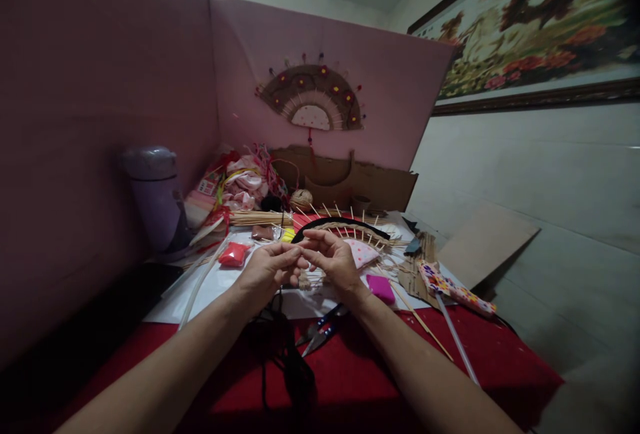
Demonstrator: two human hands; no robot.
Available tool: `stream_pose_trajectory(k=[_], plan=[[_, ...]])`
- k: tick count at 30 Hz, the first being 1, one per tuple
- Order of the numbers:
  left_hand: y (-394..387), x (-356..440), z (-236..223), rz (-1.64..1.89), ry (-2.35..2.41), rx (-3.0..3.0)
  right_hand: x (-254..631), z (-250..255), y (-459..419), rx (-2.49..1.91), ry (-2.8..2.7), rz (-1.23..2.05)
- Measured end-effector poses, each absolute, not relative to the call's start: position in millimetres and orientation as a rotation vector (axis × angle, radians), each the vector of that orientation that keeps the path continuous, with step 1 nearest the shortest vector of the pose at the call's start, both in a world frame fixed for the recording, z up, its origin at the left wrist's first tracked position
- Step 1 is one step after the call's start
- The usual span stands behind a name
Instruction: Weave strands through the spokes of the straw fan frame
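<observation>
My left hand (270, 269) and my right hand (336, 262) meet fingertip to fingertip over the near side of a half-made fan. Both are pinched closed, and whatever lies between the fingers is hidden or too small to name. Behind them, the fan shows a black curved band (334, 222), thin sticks poking out above it, and a polka-dot cloth piece (361, 253) near my right hand. Black cord (295, 364) trails in a loose heap below my hands. Beside it lie blue-handled thread snips (320, 337), blades toward the left.
A purple flask (157, 204) stands at left. Red clay (234, 255) and magenta clay (381, 289) lie on white paper. Twine (301, 200) and sticks (257, 218) sit behind. A glue gun in floral cloth (455, 289) rests at right. A finished fan (320, 97) hangs on the pink board.
</observation>
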State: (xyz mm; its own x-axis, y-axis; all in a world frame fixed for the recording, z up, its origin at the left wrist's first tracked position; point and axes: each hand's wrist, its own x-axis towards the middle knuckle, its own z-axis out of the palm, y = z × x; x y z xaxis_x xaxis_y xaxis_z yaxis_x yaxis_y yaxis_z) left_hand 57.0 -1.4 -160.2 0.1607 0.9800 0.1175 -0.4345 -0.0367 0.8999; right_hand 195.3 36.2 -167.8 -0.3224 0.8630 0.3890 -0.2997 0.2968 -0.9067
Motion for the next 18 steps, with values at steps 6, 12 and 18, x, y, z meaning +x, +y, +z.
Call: stream_pose_trajectory(k=[6,12,18], plan=[[-3.2,60.0,-159.4,1.355,0.86,1.174,193.1,-170.1,35.2,-0.586,-1.517,1.162],[0.9,58.0,-163.4,1.352,0.823,1.17,192.8,-171.6,35.5,-0.606,-1.564,1.153],[1.3,56.1,-164.9,1.331,0.791,1.101,195.2,-171.5,38.9,-0.577,-1.48,1.286]])
